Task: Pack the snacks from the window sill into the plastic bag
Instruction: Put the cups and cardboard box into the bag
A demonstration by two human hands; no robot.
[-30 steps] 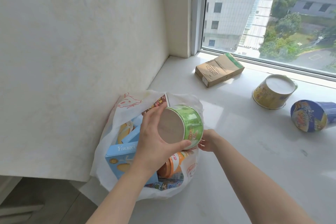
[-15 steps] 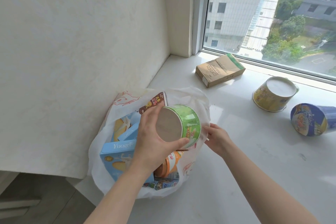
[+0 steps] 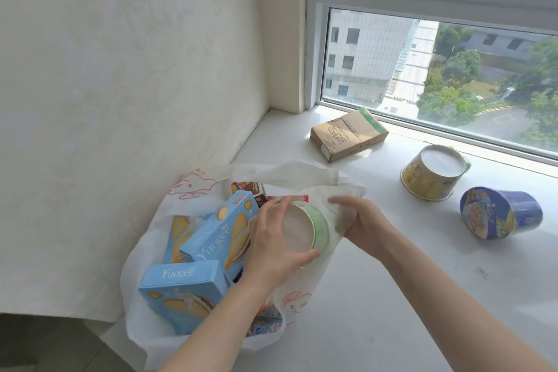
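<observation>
A room high up in a building, likely a flat. A deep white window sill (image 3: 392, 296) meets a textured off-white wall (image 3: 120, 69) along its left edge. The white-framed window (image 3: 377, 48) along its far edge overlooks blocks and trees below. A white plastic bag (image 3: 142, 266) holding blue cardboard biscuit boxes (image 3: 184, 293) sits at the sill's near left corner.

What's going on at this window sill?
A person is packing snacks. The left hand holds a green cup at the mouth of the plastic bag, and the right hand grips the bag's edge. Inside sit blue biscuit boxes. A brown box, a yellow cup and a blue cup are on the sill, not yet packed.
</observation>
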